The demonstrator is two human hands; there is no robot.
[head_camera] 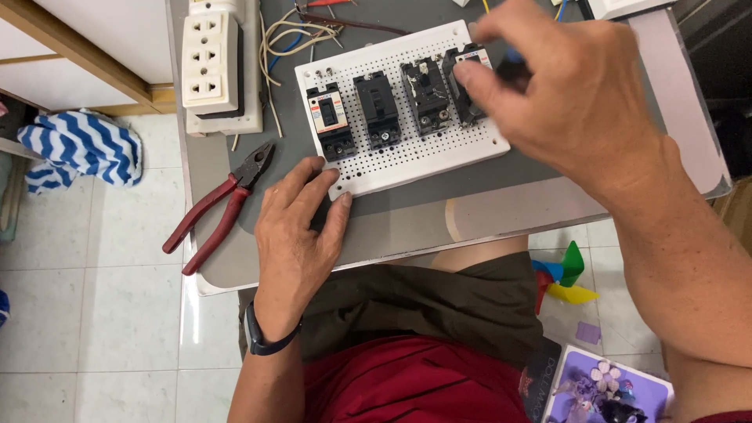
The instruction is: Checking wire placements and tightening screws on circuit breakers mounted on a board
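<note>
Four black breakers (403, 106) sat in row on white perforated board (439, 157) on surface (407, 227). Left hand (296, 235) pressed flat on board's near-left corner, grasping nothing. Right hand (560, 94) clenched round dark tool (513, 69) at far-right breaker (468, 86); wiring apparently undone.

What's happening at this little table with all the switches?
A person steadies a white perforated board with the left hand, fingertips on its near edge. The right hand works a small blue-handled tool at the rightmost of four black circuit breakers. Red-handled pliers lie untouched to the left.
</note>
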